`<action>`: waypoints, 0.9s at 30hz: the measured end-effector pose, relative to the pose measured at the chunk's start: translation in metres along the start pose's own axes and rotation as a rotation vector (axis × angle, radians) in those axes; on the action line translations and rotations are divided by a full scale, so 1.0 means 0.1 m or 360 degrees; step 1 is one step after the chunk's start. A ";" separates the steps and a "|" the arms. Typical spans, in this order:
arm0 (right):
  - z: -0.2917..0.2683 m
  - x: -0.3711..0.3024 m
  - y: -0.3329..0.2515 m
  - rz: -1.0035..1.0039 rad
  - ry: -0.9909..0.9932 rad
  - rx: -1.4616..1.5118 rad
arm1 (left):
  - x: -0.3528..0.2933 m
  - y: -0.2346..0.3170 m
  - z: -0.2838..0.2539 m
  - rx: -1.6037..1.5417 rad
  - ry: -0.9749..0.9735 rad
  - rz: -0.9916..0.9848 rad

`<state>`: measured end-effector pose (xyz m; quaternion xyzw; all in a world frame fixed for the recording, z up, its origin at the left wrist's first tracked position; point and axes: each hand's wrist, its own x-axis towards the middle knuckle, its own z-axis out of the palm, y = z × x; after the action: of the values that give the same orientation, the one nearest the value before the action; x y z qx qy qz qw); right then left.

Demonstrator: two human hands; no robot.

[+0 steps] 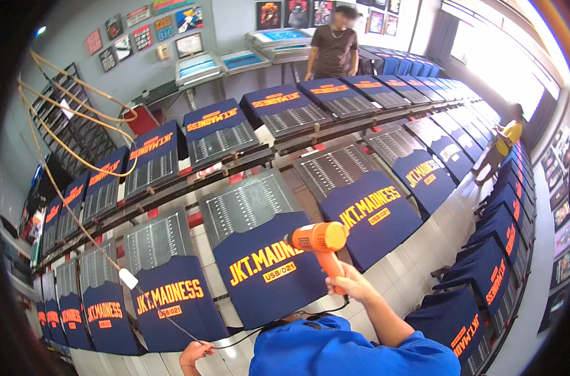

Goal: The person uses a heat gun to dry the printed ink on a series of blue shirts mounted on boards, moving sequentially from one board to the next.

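My right hand (353, 283) is wrapped round the handle of an orange heat gun (322, 237). Its dark nozzle points left, above the printed chest of a navy T-shirt (253, 294) stretched on a dark board (250, 200). The gun covers part of the orange lettering. Low on the left, my left hand (197, 353) is closed on a thin cord (183, 331). That cord runs up to a white power socket (128, 279) hanging from above. A black cable (253, 332) trails between my left hand and the gun, partly hidden by my blue shirt.
Rows of boards with similar navy shirts (369, 219) run left, right and behind. Looped yellowish hose (78, 113) hangs at the upper left. One person (335, 53) stands behind the far row; another in yellow (504, 141) stands in the right aisle. Screen frames (197, 67) lie at the back.
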<state>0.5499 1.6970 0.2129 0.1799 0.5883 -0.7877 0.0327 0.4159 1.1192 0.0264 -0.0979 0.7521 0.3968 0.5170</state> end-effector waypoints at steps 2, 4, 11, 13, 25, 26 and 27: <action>-0.06 0.11 -0.07 0.0043 0.0028 -0.0093 | 0.06 -0.11 0.00 0.0089 0.0171 0.0219; -0.02 0.19 -0.23 0.0065 0.0032 -0.0123 | 0.11 -0.31 0.00 -0.0023 0.0449 0.0307; -0.06 0.56 -0.58 0.0241 0.0187 -0.0141 | 0.08 -0.25 0.11 -0.0185 0.1160 0.0362; -0.11 0.64 -0.57 0.0346 0.0181 -0.0176 | 0.13 -0.12 0.13 -0.0106 0.1323 0.0221; -0.58 1.10 -0.72 0.0347 -0.0029 -0.0306 | 0.47 -0.03 0.64 0.0127 0.2252 -0.0068; -0.49 1.08 -0.76 0.0326 -0.0043 -0.0458 | 0.45 -0.05 0.66 0.0144 0.2325 -0.0084; -0.46 1.06 -0.74 0.0269 -0.0050 -0.0398 | 0.45 -0.05 0.68 0.0190 0.2358 -0.0062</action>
<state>0.4424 1.7796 0.2349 0.2109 0.6639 -0.7055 0.1302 0.4463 1.1752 -0.0251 -0.3249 0.9222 0.1760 -0.1142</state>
